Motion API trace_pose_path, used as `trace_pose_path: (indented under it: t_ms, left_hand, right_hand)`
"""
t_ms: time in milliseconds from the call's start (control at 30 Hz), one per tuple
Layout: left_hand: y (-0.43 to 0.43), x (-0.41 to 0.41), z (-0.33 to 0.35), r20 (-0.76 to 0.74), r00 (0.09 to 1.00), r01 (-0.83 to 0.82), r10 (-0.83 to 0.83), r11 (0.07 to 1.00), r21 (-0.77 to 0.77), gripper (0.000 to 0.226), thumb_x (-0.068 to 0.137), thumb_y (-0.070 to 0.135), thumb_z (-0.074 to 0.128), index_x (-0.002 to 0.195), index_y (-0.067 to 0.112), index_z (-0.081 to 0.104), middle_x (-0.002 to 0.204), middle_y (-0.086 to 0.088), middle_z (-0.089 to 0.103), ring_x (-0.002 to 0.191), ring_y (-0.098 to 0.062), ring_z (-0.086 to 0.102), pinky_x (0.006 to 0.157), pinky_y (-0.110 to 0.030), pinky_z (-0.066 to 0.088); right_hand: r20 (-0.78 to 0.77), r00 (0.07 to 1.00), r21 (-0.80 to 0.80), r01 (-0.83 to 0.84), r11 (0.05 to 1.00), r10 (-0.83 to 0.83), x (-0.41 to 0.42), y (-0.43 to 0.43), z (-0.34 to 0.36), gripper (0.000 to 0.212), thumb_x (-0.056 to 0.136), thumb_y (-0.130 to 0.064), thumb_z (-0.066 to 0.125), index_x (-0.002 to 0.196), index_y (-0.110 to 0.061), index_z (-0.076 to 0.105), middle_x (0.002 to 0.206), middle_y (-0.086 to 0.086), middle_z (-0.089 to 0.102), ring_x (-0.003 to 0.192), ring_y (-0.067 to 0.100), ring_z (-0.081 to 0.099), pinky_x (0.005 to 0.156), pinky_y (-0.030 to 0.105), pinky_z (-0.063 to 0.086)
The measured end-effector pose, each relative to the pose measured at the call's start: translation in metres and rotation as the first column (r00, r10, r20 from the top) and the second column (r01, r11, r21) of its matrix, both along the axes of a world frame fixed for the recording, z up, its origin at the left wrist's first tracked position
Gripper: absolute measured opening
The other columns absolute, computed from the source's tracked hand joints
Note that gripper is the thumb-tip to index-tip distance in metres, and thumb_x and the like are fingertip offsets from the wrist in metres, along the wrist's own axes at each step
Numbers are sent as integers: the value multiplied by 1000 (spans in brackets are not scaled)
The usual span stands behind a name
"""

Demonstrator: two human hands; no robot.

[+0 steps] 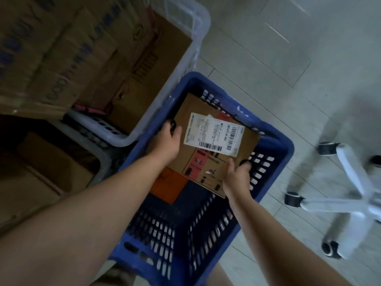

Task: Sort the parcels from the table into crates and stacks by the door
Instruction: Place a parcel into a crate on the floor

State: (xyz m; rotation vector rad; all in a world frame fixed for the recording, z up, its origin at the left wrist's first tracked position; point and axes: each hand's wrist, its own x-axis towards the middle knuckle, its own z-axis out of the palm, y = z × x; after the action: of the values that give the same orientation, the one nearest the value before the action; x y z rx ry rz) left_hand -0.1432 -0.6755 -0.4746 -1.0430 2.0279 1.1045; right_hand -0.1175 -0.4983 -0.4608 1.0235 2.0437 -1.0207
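One orange parcel [169, 184] already lies low in the blue crate [285, 147], by its left wall; boxes [144, 58] fill the clear crate [198, 38] beside it. Labelled parcel [214, 145] sits within the blue crate's rim, toward the far corner, clamped by both hands: left hand [167, 141] curled on its left edge, right hand [237, 174] gripping its near-right edge. Not yet released. Table out of view, so the remainder is unknown.

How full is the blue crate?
Nearly empty. The left hand and right hand hold one labelled parcel inside the blue crate; below lies only an orange flat item, and much of the dark bottom shows.
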Motion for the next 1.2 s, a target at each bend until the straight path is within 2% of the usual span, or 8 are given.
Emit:
trace_pose_path:
  t_ms: [300,533,667,767,867,933,1000,1200]
  left_hand:
    - [11,11,95,-93,996,-8,3,998,-56,48,97,34,44,143,21,36,147,-7,38,128,-27,42,102,-42,40]
    - [-7,13,245,-183,981,-64,72,997,51,48,95,31,50,140,18,41,137,-7,49,120,-24,50,86,-29,40]
    - [-20,27,358,-291,956,-4,30,996,87,47,94,29,52,138,16,43,133,-7,54,113,-19,53,80,-24,39]
    - [-22,39,432,-377,926,21,21,994,106,54,93,29,53,142,16,37,136,-8,50,115,-17,51,92,-30,42]
    - [-17,55,492,-472,881,26,34,992,121,55,92,31,55,142,18,37,135,-6,49,119,-20,49,100,-36,41]
    - [-13,73,526,-543,837,3,68,992,128,51,92,29,55,139,18,40,132,-4,53,113,-17,51,97,-34,42]
    - [-11,94,554,-603,791,-36,101,992,118,49,92,27,54,138,20,42,128,-2,55,112,-15,50,94,-32,42]
    - [6,179,633,-737,626,-285,253,955,86,46,92,30,57,136,20,45,113,7,53,107,-14,51,94,-33,44]
  right_hand:
    - [2,1000,13,6,1000,-6,-8,-6,78,53,96,-36,46,142,-14,29,130,10,54,112,30,56,90,42,49]
    - [-108,994,-58,1,998,-7,-25,-31,234,48,96,-36,46,136,-12,35,116,12,57,93,25,61,74,40,54]
    - [-192,981,-116,18,993,-40,-18,-48,347,53,97,-37,44,142,-13,31,89,3,56,73,16,61,58,30,51]
    - [-270,963,-123,-59,991,24,-6,-56,417,49,98,-34,43,141,-12,35,111,8,54,72,12,57,49,21,45]
    - [-385,919,-107,-138,985,87,7,-52,474,48,98,-31,44,141,-11,36,135,13,48,70,4,48,37,7,36]
    - [-463,883,-146,-164,976,79,19,-45,508,49,98,-31,47,141,-11,36,140,14,45,88,13,54,43,6,37]
    - [-519,851,-190,-206,960,80,31,-38,539,49,96,-33,49,140,-13,38,139,12,46,101,19,52,59,17,40]
    - [-642,746,-243,-418,875,178,78,-21,619,45,95,-31,50,136,-15,41,129,7,49,95,13,49,59,18,36]
